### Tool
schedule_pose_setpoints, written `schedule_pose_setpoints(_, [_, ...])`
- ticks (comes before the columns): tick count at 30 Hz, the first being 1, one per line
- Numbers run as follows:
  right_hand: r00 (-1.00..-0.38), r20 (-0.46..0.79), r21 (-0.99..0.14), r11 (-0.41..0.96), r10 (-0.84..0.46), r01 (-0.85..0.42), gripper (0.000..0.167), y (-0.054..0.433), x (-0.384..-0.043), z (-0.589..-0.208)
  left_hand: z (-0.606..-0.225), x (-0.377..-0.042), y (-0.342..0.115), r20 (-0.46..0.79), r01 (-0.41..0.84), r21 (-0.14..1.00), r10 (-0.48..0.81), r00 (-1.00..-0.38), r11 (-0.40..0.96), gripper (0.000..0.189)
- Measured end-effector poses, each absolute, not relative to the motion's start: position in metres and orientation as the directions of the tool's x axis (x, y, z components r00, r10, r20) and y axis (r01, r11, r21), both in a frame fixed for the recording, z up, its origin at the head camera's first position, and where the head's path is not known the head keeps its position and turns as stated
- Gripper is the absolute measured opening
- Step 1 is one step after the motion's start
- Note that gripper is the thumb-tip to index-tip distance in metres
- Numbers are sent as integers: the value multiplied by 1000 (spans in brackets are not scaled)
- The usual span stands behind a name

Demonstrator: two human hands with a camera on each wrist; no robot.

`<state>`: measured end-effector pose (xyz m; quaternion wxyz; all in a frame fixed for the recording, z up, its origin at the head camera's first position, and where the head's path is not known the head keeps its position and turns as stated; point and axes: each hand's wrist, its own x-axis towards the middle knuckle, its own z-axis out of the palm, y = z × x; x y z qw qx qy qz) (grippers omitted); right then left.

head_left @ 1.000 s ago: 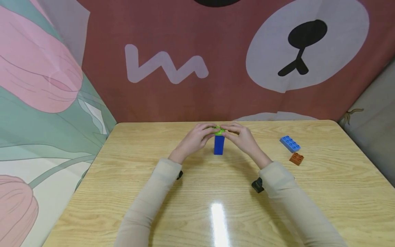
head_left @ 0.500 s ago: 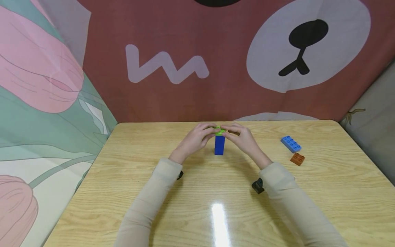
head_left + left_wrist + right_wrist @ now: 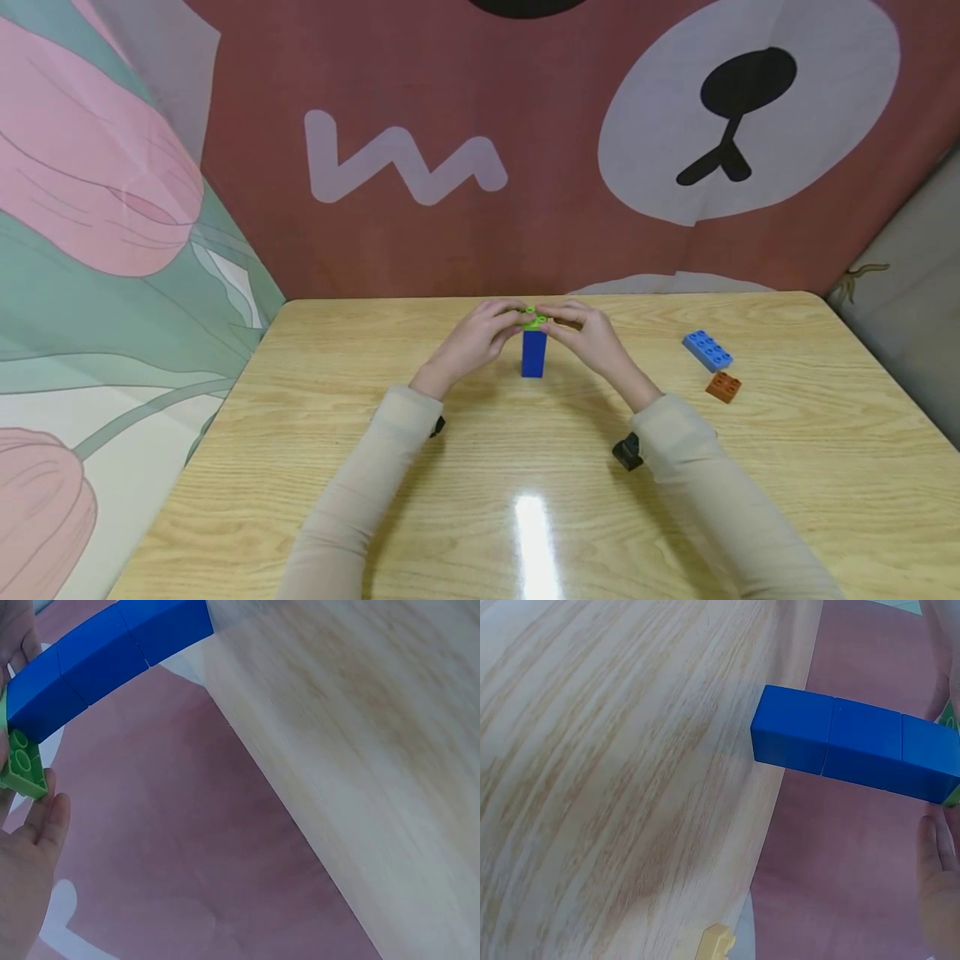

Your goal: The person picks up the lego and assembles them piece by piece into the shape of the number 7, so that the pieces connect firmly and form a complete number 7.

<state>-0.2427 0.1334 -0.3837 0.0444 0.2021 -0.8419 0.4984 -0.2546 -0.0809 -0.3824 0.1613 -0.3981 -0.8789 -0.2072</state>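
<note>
A column of three stacked blue bricks (image 3: pixel 533 354) stands upright on the table in the head view. On its top sits a lime-green brick (image 3: pixel 535 322), partly hidden by fingers. My left hand (image 3: pixel 480 332) pinches the green brick from the left, and my right hand (image 3: pixel 588 337) pinches it from the right. In the left wrist view the green brick (image 3: pixel 27 766) juts out past the side of the blue column (image 3: pixel 97 656), its hollow underside showing. The right wrist view shows the blue column (image 3: pixel 855 742) whole, fingers close around the green end.
A light-blue brick (image 3: pixel 707 350) and a smaller brown-orange brick (image 3: pixel 723 387) lie to the right on the wooden table (image 3: pixel 300 467). A pale yellow brick (image 3: pixel 715 943) shows at the bottom of the right wrist view. A printed fabric backdrop (image 3: pixel 420 242) hangs behind the table.
</note>
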Motion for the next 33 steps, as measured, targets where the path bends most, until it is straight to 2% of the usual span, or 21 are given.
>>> schedule_pose_setpoints(7, [-919, 251, -832, 417, -304, -365, 36, 133, -244, -384, -383, -254, -83, 436, 753, 282, 619, -653, 595, 28])
schedule_pose_setpoints(20, [-923, 244, -832, 424, -299, -357, 35, 133, -244, -383, -383, -254, -81, 343, 654, 496, 563, -752, 571, 30])
schedule_pose_setpoints(28, [-923, 241, -836, 420, -301, -355, 35, 133, -244, -382, -381, -253, -81, 322, 608, 554, 527, -786, 569, 36])
schedule_pose_setpoints(33, [-934, 212, -845, 426, -286, -322, 37, 133, -243, -383, -383, -254, -82, 292, 540, 612, 469, -833, 578, 43])
